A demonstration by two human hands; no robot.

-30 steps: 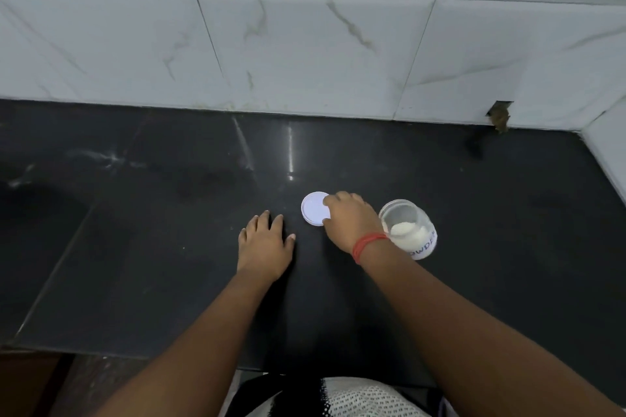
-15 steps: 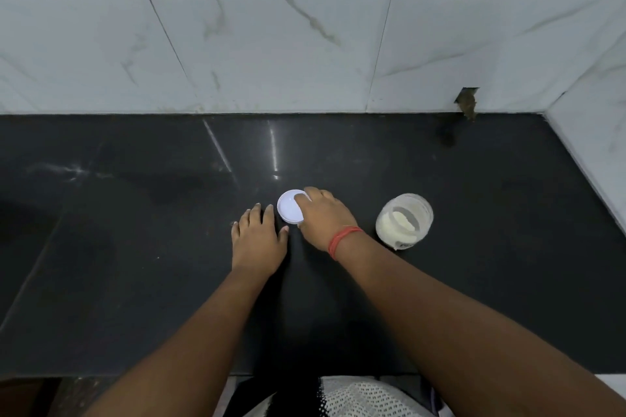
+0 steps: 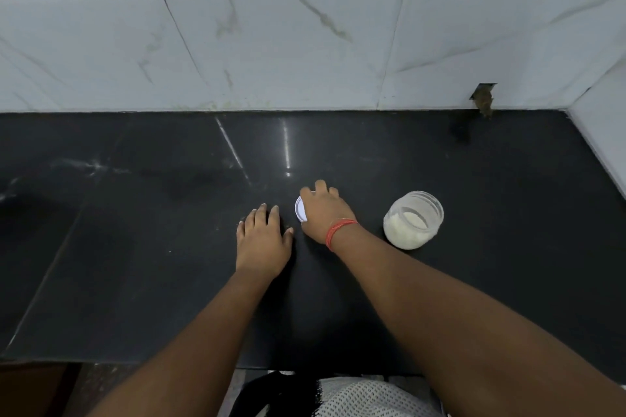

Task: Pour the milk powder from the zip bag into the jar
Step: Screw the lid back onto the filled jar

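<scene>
A clear open jar (image 3: 413,223) with white milk powder in its bottom stands on the black countertop (image 3: 135,230), right of my hands. My right hand (image 3: 325,213), with a red thread at the wrist, lies over the jar's white lid (image 3: 299,211), fingers at its far edge and thumb at its near edge. Only the lid's left rim shows. Just left of the lid, my left hand (image 3: 262,240) rests flat on the counter and holds nothing. No zip bag is in view.
A white marble-tiled wall (image 3: 305,44) runs along the back and turns forward at the right corner. A small broken hole (image 3: 482,100) sits low in the wall at the back right. The counter's front edge runs just before my body.
My right hand slid the lid a little left, away from the jar, and now covers more of it. The left hand and the jar stayed put.
</scene>
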